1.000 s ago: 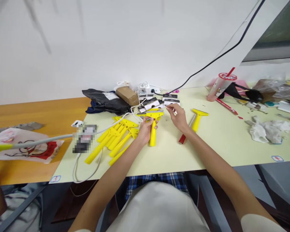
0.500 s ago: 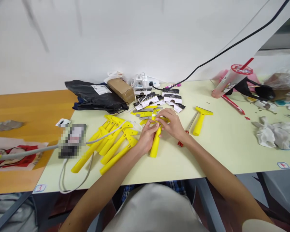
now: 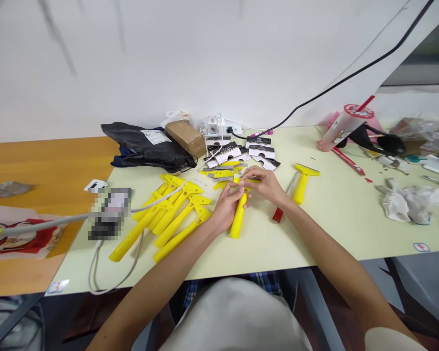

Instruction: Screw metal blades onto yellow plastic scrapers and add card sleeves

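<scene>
My left hand (image 3: 227, 207) is closed around the upper part of a yellow scraper (image 3: 238, 222), whose handle points down toward me. At the scraper's head, my right hand (image 3: 261, 184) has its fingers pinched together; they hide most of the head and whatever they grip there. Just beyond my fingers lie yellow scraper plates and grey blades (image 3: 221, 171) in a loose pile. To the left, several yellow scraper handles (image 3: 171, 219) lie side by side. A screwdriver with a red handle (image 3: 277, 215) and another yellow scraper (image 3: 303, 184) rest right of my right hand.
Black-and-white cards (image 3: 229, 155) lie behind the pile. A black plastic bag (image 3: 142, 148), a cardboard box (image 3: 185, 138) and a power strip (image 3: 219, 127) line the wall. A grey cable crosses the handles. At right stand a cup (image 3: 344, 129) and crumpled tissues (image 3: 409, 200).
The scraper's head has tilted slightly to the right in my hands, and my right fingers have shifted at it. The screwdriver looks turned a little. The view has moved slightly.
</scene>
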Demonstrator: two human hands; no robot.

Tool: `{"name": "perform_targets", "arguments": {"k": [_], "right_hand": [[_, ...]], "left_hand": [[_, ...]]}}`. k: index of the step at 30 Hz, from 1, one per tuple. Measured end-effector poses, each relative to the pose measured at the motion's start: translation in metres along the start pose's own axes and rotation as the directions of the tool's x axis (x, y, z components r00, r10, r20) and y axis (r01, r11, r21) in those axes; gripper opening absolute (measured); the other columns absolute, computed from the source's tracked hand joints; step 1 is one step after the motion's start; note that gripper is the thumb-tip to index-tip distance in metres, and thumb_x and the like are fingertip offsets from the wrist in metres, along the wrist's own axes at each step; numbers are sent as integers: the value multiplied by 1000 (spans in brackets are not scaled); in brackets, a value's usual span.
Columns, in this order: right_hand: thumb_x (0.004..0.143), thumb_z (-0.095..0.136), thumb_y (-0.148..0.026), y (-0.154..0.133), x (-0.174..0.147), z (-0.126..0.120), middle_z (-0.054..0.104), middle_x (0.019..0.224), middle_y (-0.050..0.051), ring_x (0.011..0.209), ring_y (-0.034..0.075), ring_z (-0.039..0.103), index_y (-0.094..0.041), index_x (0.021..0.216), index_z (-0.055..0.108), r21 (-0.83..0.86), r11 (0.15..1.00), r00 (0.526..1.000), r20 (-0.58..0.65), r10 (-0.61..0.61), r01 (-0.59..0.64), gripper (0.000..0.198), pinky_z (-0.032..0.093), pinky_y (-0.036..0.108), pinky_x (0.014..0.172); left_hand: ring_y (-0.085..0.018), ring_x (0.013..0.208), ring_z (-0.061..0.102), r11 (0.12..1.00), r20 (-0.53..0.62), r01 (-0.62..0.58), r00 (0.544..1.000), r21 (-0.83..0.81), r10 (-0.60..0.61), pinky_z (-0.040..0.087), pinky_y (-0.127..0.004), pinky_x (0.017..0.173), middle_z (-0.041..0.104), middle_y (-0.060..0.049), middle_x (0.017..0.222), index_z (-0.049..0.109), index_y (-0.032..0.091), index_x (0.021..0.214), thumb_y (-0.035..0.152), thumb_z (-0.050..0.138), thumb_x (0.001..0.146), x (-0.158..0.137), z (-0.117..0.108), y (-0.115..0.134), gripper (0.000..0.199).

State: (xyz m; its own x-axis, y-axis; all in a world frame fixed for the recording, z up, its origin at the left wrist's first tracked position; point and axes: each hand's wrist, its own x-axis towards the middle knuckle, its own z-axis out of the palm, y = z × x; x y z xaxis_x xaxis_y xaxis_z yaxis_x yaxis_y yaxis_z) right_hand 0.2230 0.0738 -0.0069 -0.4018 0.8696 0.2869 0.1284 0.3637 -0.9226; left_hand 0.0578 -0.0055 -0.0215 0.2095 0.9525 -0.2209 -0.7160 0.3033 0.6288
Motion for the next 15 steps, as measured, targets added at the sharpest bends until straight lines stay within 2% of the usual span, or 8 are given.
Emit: {"name": "perform_targets", "arguments": {"k": [5, 9, 15], "right_hand": [[81, 93, -51, 8, 4, -1, 76, 101, 4, 92, 23, 71, -28, 86, 86, 13, 1000, 1000, 0, -15, 15, 25, 57, 38, 86], [78, 94, -54, 11, 2, -2, 76, 100, 5, 95, 24, 70, -28, 88, 87, -17, 997, 997, 0, -73, 73, 28, 57, 38, 87], [90, 85, -49, 5, -6, -7, 75, 107, 6, 104, 24, 69, -28, 97, 86, -85, 985, 988, 56, -147, 151, 22, 55, 40, 95]], "left_hand": [[-17, 88, 71, 998, 24, -54, 998, 16, 53, 47, -25, 62, 66, -1, 102, 52, 23, 101, 19, 93, 75, 2, -4, -3, 48], [-17, 86, 71, 994, 46, -98, 994, 38, 96, 47, -25, 61, 67, -1, 102, 51, 23, 101, 18, 92, 74, 2, -6, -6, 49], [-17, 88, 73, 992, 70, -105, 993, 71, 100, 48, -25, 63, 67, 1, 97, 49, 24, 100, 14, 93, 69, -1, -5, -4, 55]]}}
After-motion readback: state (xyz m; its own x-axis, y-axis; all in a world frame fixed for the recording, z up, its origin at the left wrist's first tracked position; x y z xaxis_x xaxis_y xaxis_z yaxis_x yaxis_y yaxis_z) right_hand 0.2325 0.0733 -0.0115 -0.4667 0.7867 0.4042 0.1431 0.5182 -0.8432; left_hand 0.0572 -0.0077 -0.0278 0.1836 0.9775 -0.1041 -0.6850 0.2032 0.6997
